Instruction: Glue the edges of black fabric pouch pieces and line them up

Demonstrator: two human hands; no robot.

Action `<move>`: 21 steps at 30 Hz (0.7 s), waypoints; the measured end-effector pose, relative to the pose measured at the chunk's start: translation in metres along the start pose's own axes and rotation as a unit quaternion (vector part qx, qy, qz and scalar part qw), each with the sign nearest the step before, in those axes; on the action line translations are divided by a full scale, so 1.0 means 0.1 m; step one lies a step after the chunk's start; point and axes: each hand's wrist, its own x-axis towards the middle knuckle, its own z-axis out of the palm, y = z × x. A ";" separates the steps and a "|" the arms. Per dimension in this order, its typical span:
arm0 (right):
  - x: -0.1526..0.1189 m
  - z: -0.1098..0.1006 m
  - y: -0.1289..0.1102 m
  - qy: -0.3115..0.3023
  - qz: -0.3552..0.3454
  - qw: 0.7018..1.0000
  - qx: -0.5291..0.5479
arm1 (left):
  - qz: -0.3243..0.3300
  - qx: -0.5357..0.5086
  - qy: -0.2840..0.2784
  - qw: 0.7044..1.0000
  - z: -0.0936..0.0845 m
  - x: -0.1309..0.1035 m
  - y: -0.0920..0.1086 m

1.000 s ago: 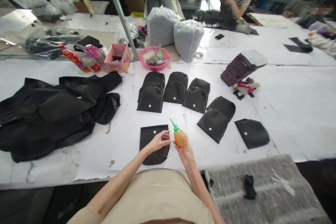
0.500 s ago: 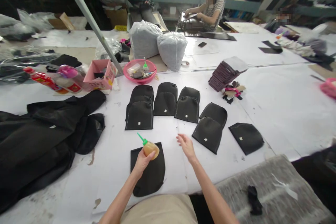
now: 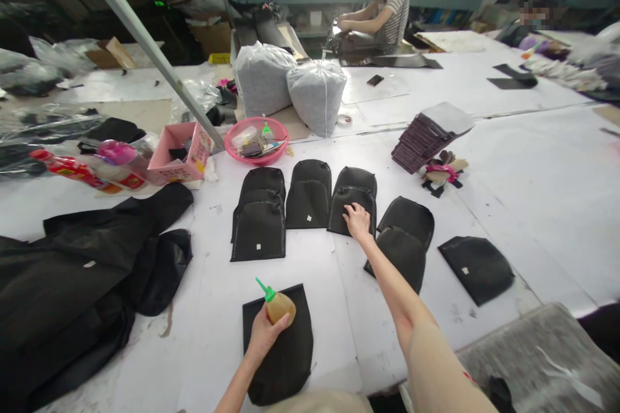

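My left hand (image 3: pixel 265 330) is wrapped round a squeeze bottle (image 3: pixel 281 310) of yellowish liquid with a green nozzle, tilted up to the left. Beneath it lies a single black fabric piece (image 3: pixel 281 361) with one rounded end. My right hand (image 3: pixel 358 221) is stretched out over the front piece of a black overlapped pair (image 3: pixel 356 181); its fingers are apart and bent down at the surface. Whether they touch it I cannot tell. More black pieces lie around: a left stack (image 3: pixel 259 226), a middle pair (image 3: pixel 310 193), a right pair (image 3: pixel 409 226) and a lone piece (image 3: pixel 477 268).
Black cloth (image 3: pixel 97 258) covers the table's left side. Behind are a pink box (image 3: pixel 179 164), a pink basin (image 3: pixel 232 155), white stuffed bags (image 3: pixel 317 97) and a dark purple bundle (image 3: pixel 419 142). A slanted pole (image 3: pixel 145 45) crosses the left. A person (image 3: pixel 387 10) works across the table.
My right hand has moved forward from the bare table onto the third black pair. My left hand still holds the bottle over the single piece. The view has shifted slightly.
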 end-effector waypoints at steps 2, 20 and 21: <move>0.01 0.04 0.04 -0.001 -0.002 1.000 -0.011 | -0.003 0.006 0.002 1.000 -0.01 0.00 -0.01; 0.09 0.06 0.15 0.001 0.017 0.999 -0.042 | 0.005 -0.002 -0.006 1.000 -0.02 0.01 -0.07; 0.10 0.05 0.14 0.002 0.018 0.999 -0.039 | 0.005 -0.004 -0.006 1.000 -0.02 0.02 -0.07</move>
